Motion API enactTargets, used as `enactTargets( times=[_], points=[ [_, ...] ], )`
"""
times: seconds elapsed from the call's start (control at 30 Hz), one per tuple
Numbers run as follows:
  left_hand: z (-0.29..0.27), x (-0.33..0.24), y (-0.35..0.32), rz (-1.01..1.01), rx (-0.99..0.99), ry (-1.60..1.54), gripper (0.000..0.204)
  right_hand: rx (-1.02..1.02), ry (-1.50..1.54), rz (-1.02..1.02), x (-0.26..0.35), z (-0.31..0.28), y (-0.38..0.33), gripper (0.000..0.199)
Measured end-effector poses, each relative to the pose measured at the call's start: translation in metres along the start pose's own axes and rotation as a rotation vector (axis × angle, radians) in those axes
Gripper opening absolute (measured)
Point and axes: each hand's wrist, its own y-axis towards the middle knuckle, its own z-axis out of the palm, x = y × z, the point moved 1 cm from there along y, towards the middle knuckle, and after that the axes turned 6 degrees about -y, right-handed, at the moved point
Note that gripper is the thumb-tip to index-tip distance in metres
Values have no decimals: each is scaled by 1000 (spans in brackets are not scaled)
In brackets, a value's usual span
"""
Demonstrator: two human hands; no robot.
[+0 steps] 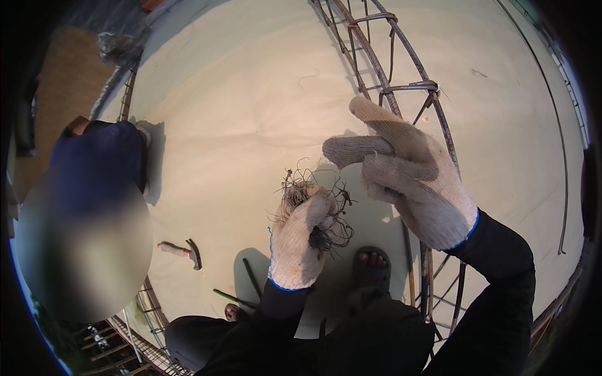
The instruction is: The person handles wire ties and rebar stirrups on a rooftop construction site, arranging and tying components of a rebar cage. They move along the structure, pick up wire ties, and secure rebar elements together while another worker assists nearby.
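My left hand, in a white knit glove with blue trim, is closed around a tangled bunch of thin tie wire. Loose wire ends stick out on both sides of the fist. To the right and higher up is my right hand, gloved the same way. Two of its digits stretch out apart while the others are partly curled, and nothing shows between them. It hovers in front of a rebar cage of long rusty bars tied with stirrups. Whether the hand touches the bars I cannot tell.
A claw hammer lies on the pale flat sheeting at the lower left, near green rods. Another person in dark blue is at the left, partly blurred. One long thin bar runs along the right side.
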Motion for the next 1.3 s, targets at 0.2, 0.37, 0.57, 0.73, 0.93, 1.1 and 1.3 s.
enactTargets(
  times=[0.2, 0.37, 0.57, 0.73, 0.93, 1.1, 1.3],
  points=[
    [13, -7, -4, 129, -52, -79, 19, -22, -239, -100, 6, 8, -2, 64],
    [8, -18, -5, 53, 173, -191, 18, 47, -376, -343, -4, 4, -4, 62],
    [-8, -22, -8, 232, 222, 309, 15, 108, -376, -280, 2, 4, -5, 64],
    [-12, -25, -5, 32, 185, 208, 13, 161, -229, -139, 3, 2, -3, 65],
    [-16, -19, 1, -115, 256, -35, 13, 209, -193, -87, 2, -5, 0, 62],
    [-26, -16, 9, -106, 447, -87, 13, 184, -302, -159, 6, -7, 5, 61],
    [-8, -17, 6, -245, 298, -228, 14, 87, -380, -193, 12, -4, 4, 57]
  ],
)
